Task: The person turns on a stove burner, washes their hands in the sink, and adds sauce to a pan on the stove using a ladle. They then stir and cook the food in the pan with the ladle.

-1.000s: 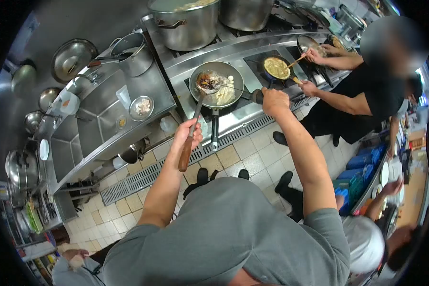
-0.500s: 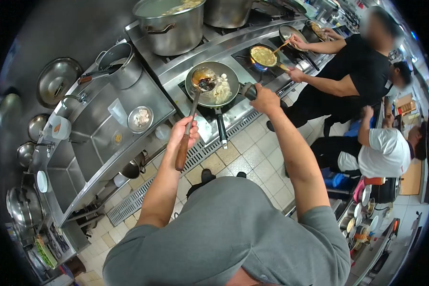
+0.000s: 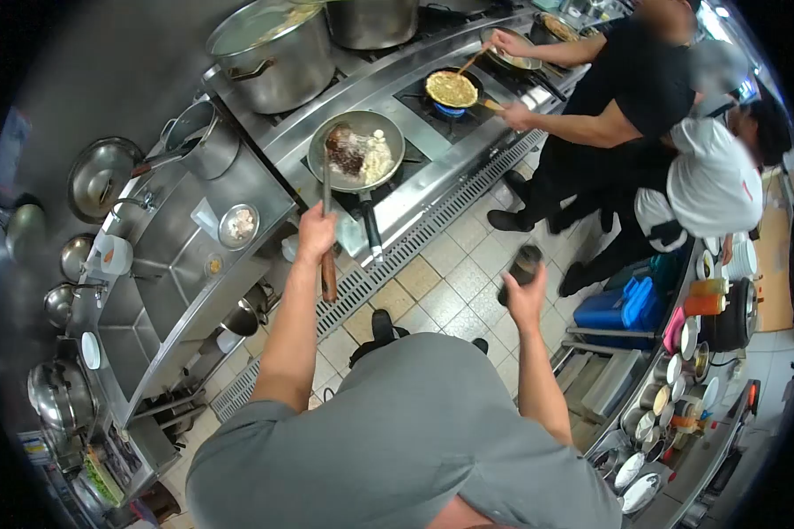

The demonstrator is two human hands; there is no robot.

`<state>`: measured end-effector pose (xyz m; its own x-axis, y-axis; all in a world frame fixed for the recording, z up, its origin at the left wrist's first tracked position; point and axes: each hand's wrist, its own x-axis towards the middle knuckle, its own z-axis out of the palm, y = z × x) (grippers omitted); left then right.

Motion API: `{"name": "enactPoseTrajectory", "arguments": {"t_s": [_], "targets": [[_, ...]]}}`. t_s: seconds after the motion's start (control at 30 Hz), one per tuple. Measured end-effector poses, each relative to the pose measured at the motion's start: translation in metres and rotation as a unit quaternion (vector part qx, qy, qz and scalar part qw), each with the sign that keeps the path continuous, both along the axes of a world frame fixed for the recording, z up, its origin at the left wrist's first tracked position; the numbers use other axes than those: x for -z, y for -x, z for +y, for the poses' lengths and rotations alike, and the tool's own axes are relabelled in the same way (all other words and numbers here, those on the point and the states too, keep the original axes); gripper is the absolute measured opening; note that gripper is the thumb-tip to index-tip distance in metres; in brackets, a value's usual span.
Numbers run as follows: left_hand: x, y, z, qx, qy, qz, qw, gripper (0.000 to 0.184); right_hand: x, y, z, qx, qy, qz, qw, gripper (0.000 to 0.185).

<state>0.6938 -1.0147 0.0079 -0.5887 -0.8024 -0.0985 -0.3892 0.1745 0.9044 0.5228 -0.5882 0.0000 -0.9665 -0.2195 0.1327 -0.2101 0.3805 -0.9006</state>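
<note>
My left hand (image 3: 318, 233) is wrapped round the wooden handle of a long metal-shafted ladle (image 3: 327, 191). The ladle's far end reaches into a frying pan (image 3: 393, 132) on the stove, where dark brown sauce covers it. Beside the sauce lie pale, creamy lumps (image 3: 376, 161) and small white pieces. The pan's black handle (image 3: 370, 231) points toward me, with neither hand on it. Out to the right, over the floor, my right hand (image 3: 527, 298) grips a dark jar-like container (image 3: 522, 270); its label and contents cannot be made out.
A co-worker in black (image 3: 631, 84) stirs a second pan (image 3: 451, 89) over a blue flame. Behind, a person in white (image 3: 713, 187) bends by a counter. Large pots (image 3: 273, 70) stand at the back; a steel sink (image 3: 122, 310) and a bowl (image 3: 239, 227) are left.
My right hand has swung from beside the pan back to the right with the dark container. The pan's contents now show more spread dark sauce. The person in white has moved.
</note>
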Motion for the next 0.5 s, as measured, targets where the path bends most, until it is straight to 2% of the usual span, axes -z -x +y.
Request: {"name": "enactPoseTrajectory", "arguments": {"t_s": [0.03,0.07,0.1,0.13,0.17,0.2,0.23,0.27,0.3,0.33,0.37,0.43,0.47,0.5], "targets": [[0.048,0.002,-0.025,0.009,0.089,-0.054,0.995,0.035,0.006,-0.005,0.04,0.029,0.031,-0.003,0.999,0.069],[0.022,0.003,-0.008,-0.015,0.079,-0.115,0.99,0.044,-0.002,-0.011,0.074,0.063,0.041,-0.049,0.996,0.068],[0.018,0.007,0.007,-0.041,0.095,-0.131,0.986,0.049,-0.016,-0.013,0.12,0.125,0.054,-0.085,0.987,0.067],[-0.04,0.024,0.067,-0.089,-0.079,-0.08,0.99,0.053,0.015,0.001,0.179,0.147,0.057,-0.023,0.987,0.067],[-0.11,0.041,0.139,-0.101,-0.205,-0.073,0.971,0.053,-0.004,0.0,0.223,0.185,0.037,0.065,0.98,0.07],[-0.11,0.046,0.159,-0.047,-0.268,-0.032,0.962,0.049,0.012,0.012,0.283,0.233,0.061,0.097,0.966,0.075],[-0.05,0.041,0.12,-0.044,-0.158,-0.053,0.985,0.029,-0.012,0.012,0.333,0.316,-0.033,0.058,0.946,0.08],[-0.037,0.041,0.112,-0.063,-0.246,0.035,0.967,0.015,-0.049,0.015,0.375,0.363,0.017,0.013,0.931,0.08],[-0.008,0.043,0.086,-0.032,-0.193,0.012,0.981,0.027,-0.062,0.024,0.425,0.394,0.028,0.049,0.917,0.078],[0.014,0.041,0.062,0.054,-0.106,-0.028,0.993,0.025,-0.069,0.036,0.478,0.404,0.047,0.077,0.91,0.077],[0.014,0.054,0.064,0.044,-0.102,-0.058,0.992,0.024,-0.092,0.044,0.518,0.431,0.028,0.113,0.895,0.074],[0.006,0.06,0.084,0.02,-0.105,-0.089,0.99,0.022,-0.097,0.07,0.602,0.502,-0.004,0.178,0.846,0.07],[0.002,0.064,0.091,0.007,-0.126,-0.062,0.99,0.016,-0.115,0.081,0.622,0.559,-0.03,0.217,0.8,0.072],[-0.001,0.064,0.1,-0.01,-0.148,-0.033,0.988,0.013,-0.101,0.105,0.667,0.597,-0.081,0.263,0.754,0.071]]}}
